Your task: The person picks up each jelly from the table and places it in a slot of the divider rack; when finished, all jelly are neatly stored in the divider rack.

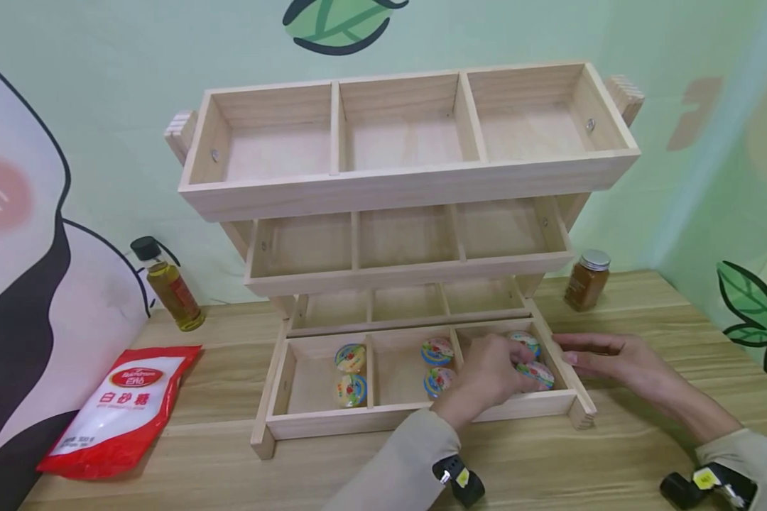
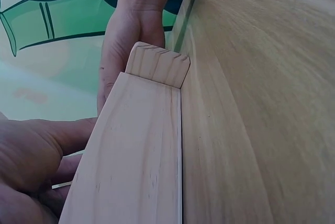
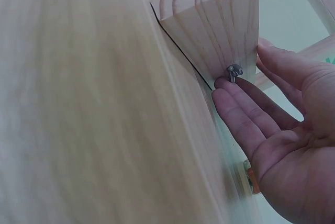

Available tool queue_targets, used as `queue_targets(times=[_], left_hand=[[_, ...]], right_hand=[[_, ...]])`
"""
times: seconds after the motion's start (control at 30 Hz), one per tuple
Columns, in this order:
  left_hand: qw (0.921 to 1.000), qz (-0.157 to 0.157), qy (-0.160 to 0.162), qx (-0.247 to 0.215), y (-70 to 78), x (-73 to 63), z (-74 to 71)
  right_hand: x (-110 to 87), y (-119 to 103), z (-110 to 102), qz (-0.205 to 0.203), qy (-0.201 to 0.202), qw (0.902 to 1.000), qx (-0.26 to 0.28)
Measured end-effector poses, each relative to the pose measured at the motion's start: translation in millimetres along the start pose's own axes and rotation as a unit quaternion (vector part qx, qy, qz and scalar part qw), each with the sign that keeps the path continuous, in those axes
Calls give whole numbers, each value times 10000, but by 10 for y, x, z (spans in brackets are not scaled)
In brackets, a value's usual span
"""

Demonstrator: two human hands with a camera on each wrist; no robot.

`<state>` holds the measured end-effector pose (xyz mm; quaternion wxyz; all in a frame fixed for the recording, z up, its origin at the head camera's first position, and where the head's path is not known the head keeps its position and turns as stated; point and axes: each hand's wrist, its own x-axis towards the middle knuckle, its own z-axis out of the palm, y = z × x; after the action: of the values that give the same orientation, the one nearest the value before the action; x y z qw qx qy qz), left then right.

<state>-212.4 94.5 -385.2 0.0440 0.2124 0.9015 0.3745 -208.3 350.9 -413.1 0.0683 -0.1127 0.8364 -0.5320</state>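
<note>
A wooden tiered rack (image 1: 409,188) has divided trays, the lowest (image 1: 345,424) on the table. My left hand (image 1: 488,376) reaches into that tray's right compartment. Its thumb and fingers pinch a small round foil-lidded cup (image 1: 537,375) there; the fingertips are partly hidden. Another such cup (image 1: 525,343) lies just behind. In the left wrist view, the tray's front wall (image 2: 131,156) partly hides the fingers. My right hand (image 1: 613,362) rests its extended fingers against the rack's right side, beside a metal wing nut (image 3: 234,70) seen in the right wrist view.
Two foil-lidded cups (image 1: 351,358) sit in the left compartment and two (image 1: 437,350) in the middle one. An oil bottle (image 1: 172,291) and a red-and-white bag (image 1: 118,411) stand and lie left of the rack. A brown jar (image 1: 588,282) stands right.
</note>
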Motion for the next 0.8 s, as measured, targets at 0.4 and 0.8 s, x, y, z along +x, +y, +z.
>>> queue_targets(times=[0.4,0.8], left_hand=[[10000,71,-40,-40,-8,1,41],[9997,190,-92,-103,-25,-24,10]], right_hand=[[1,12,-4,-12,1,10000,-10],[-2,6,-3,-24,-13,10000,-16]])
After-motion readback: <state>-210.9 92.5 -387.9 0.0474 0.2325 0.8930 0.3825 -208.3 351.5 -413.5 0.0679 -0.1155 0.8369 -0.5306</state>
